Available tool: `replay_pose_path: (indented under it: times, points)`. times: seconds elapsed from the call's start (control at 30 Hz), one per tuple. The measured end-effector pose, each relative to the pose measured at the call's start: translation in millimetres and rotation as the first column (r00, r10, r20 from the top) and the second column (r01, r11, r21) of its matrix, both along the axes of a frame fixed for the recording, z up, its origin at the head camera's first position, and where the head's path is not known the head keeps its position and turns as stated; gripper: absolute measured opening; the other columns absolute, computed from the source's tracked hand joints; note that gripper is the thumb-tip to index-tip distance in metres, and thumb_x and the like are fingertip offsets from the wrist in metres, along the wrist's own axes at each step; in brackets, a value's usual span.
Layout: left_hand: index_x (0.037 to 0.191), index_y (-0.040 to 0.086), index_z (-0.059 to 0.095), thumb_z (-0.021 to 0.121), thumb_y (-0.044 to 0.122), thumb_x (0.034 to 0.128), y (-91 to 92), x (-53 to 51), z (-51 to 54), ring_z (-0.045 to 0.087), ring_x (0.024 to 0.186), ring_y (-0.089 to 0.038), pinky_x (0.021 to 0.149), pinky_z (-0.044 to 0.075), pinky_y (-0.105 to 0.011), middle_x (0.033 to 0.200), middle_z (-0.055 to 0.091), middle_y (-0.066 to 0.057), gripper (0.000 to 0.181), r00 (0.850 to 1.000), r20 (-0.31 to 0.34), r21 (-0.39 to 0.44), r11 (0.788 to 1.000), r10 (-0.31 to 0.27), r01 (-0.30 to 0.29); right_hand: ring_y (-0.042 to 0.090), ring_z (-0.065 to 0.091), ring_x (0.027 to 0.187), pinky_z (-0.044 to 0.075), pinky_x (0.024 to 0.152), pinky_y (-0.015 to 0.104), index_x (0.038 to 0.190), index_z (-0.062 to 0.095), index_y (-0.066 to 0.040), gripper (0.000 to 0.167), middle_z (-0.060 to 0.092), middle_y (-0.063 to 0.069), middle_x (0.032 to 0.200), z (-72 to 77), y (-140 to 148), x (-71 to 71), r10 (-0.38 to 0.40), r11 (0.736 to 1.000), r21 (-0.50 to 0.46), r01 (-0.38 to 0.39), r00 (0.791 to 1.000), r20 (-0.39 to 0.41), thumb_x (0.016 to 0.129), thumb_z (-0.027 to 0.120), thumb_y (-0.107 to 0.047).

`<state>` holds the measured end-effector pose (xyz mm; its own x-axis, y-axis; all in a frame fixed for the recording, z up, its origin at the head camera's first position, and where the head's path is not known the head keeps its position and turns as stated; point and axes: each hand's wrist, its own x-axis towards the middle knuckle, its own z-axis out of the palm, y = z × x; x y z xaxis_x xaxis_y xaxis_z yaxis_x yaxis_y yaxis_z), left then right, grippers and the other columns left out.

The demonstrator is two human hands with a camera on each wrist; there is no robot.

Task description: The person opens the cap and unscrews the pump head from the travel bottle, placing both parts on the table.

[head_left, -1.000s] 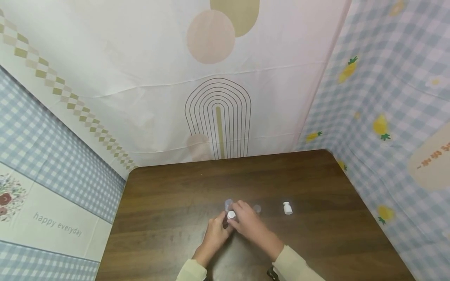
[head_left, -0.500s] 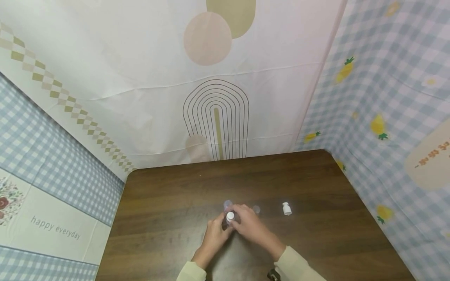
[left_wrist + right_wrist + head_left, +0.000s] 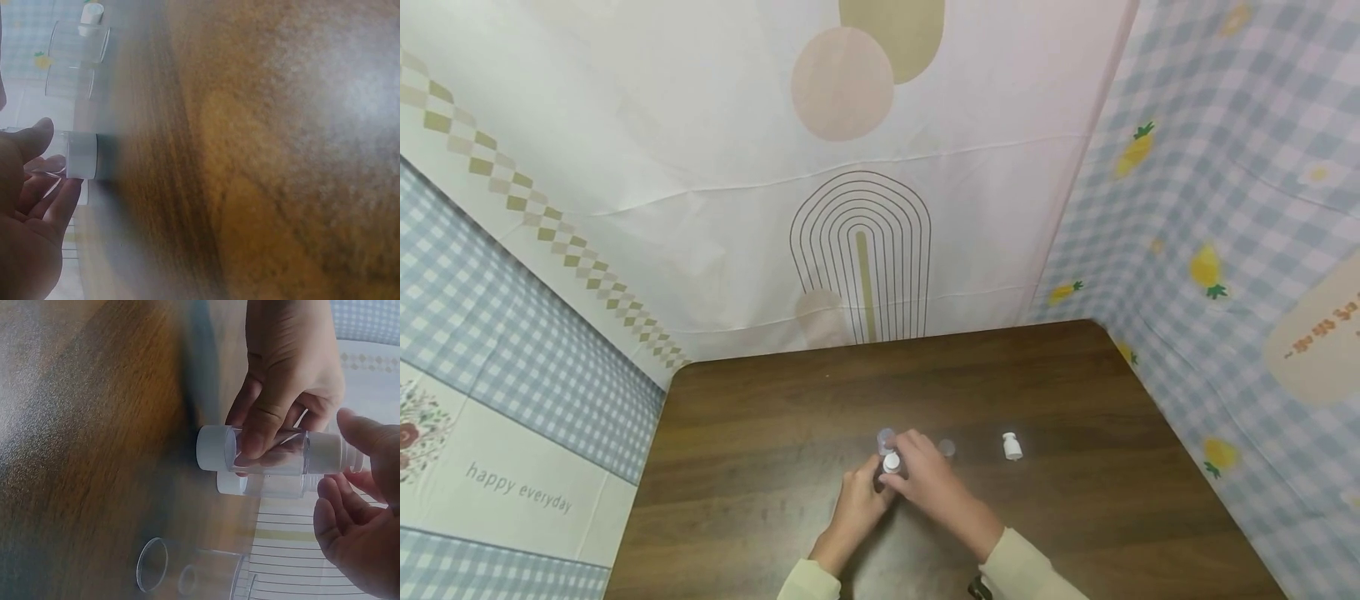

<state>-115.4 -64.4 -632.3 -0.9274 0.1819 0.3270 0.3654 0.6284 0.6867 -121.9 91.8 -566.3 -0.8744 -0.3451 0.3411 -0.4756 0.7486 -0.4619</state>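
Note:
A small clear bottle with a white base and white top [image 3: 269, 453] stands upright on the table. My left hand [image 3: 856, 497] grips its clear body, thumb on one side and fingers on the other, also plain in the left wrist view. My right hand [image 3: 931, 479] has thumb and curled fingers around the white top [image 3: 891, 463]; in the right wrist view these fingers [image 3: 337, 506] sit at the collar and the clear rim above it. A second clear bottle with a white base [image 3: 232, 484] stands close behind, partly hidden by the first.
A clear cap [image 3: 947, 448] stands right of the hands on the brown wooden table [image 3: 760, 433]. Farther right is a white bottle-shaped piece [image 3: 1012, 446]. Patterned cloth walls [image 3: 737, 250] enclose the table at the back and sides.
My right fingers and thumb have shifted slightly around the white top. The left hand keeps its grip, and the bottle stays in nearly the same place. The head view has shifted slightly.

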Motion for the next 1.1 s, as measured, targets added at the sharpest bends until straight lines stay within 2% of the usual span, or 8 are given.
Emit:
replay_pose_path:
  times: [0.1, 0.27, 0.47, 0.6, 0.7, 0.83, 0.97, 1.1]
  points:
    - [0.105, 0.007, 0.071, 0.085, 0.007, 0.0820, 0.4, 0.3, -0.1, 0.070, 0.078, -0.011, 0.069, 0.062, -0.030, 0.093, 0.079, -0.009, 0.027, 1.000, 0.018, 0.009, 1.000, -0.004, 0.003, 0.020, 0.064, 0.094, 0.059, 0.081, 0.034, 0.110, 0.068, -0.008, 0.042, 0.067, 0.003, 0.102, 0.0, -0.3, -0.1, 0.005, 1.000, -0.003, -0.005, 1.000, -0.017, 0.077, 0.090, -0.021]
    - [0.105, 0.005, 0.070, 0.084, 0.008, 0.0836, 1.0, 0.1, 1.3, 0.078, 0.088, -0.024, 0.076, 0.065, -0.033, 0.098, 0.079, -0.014, 0.026, 0.999, 0.026, 0.039, 0.999, -0.020, 0.019, 0.020, 0.065, 0.097, 0.059, 0.084, 0.035, 0.110, 0.068, -0.010, 0.038, 0.070, 0.003, 0.104, 0.5, 0.5, -0.6, 0.020, 1.000, -0.015, -0.020, 1.000, 0.000, 0.079, 0.088, -0.017]
    - [0.107, 0.003, 0.070, 0.086, 0.005, 0.0811, 1.2, -0.3, 1.6, 0.078, 0.094, -0.028, 0.079, 0.065, -0.036, 0.103, 0.079, -0.017, 0.030, 0.999, 0.049, 0.044, 0.999, -0.024, 0.022, 0.019, 0.066, 0.098, 0.059, 0.087, 0.036, 0.109, 0.068, -0.010, 0.034, 0.073, 0.004, 0.106, 1.0, 3.0, -0.6, 0.069, 0.996, -0.058, -0.068, 0.998, 0.007, 0.080, 0.085, -0.008]
    - [0.108, 0.002, 0.071, 0.085, 0.002, 0.0802, 1.3, -0.1, 0.2, 0.078, 0.094, -0.030, 0.080, 0.065, -0.035, 0.104, 0.078, -0.018, 0.031, 0.998, 0.046, 0.053, 0.998, -0.031, 0.029, 0.023, 0.067, 0.109, 0.059, 0.095, 0.039, 0.113, 0.068, -0.008, 0.039, 0.071, 0.006, 0.112, 1.7, 4.4, 0.9, 0.107, 0.988, -0.112, -0.108, 0.994, -0.016, 0.077, 0.084, 0.000]
    - [0.107, 0.002, 0.071, 0.085, 0.002, 0.0801, 1.3, -0.1, -0.6, 0.078, 0.092, -0.028, 0.078, 0.065, -0.034, 0.102, 0.079, -0.017, 0.031, 0.999, 0.022, 0.048, 0.999, -0.027, 0.026, 0.026, 0.064, 0.114, 0.058, 0.098, 0.041, 0.117, 0.067, -0.007, 0.045, 0.066, 0.007, 0.116, 2.4, 4.2, 1.7, 0.092, 0.989, -0.116, -0.093, 0.996, -0.011, 0.077, 0.086, -0.006]
    - [0.105, 0.005, 0.071, 0.086, 0.004, 0.0801, 0.6, 0.4, -0.3, 0.075, 0.084, -0.018, 0.072, 0.064, -0.033, 0.096, 0.080, -0.013, 0.029, 1.000, -0.001, 0.024, 1.000, -0.004, 0.004, 0.024, 0.061, 0.105, 0.057, 0.089, 0.039, 0.120, 0.066, -0.006, 0.054, 0.062, 0.006, 0.109, 3.6, 2.5, 2.0, 0.008, 0.999, -0.048, -0.008, 1.000, 0.004, 0.076, 0.092, -0.023]
    - [0.104, 0.007, 0.071, 0.086, 0.005, 0.0799, 0.2, 1.6, 1.4, 0.073, 0.082, -0.015, 0.071, 0.063, -0.035, 0.094, 0.080, -0.011, 0.029, 1.000, -0.008, 0.003, 1.000, 0.009, -0.009, 0.023, 0.060, 0.095, 0.057, 0.081, 0.037, 0.112, 0.066, -0.006, 0.054, 0.060, 0.005, 0.101, 6.0, 0.8, 1.8, -0.047, 0.998, 0.032, 0.047, 0.999, -0.007, 0.073, 0.092, -0.033]
    - [0.105, 0.007, 0.071, 0.086, 0.006, 0.0805, 0.4, 1.7, 2.1, 0.075, 0.084, -0.016, 0.073, 0.064, -0.037, 0.096, 0.080, -0.011, 0.028, 1.000, 0.007, -0.001, 1.000, 0.011, -0.011, 0.019, 0.059, 0.087, 0.055, 0.074, 0.033, 0.103, 0.065, -0.007, 0.048, 0.061, 0.003, 0.095, 7.9, 0.1, 1.5, -0.053, 0.994, 0.091, 0.054, 0.999, -0.014, 0.074, 0.092, -0.034]
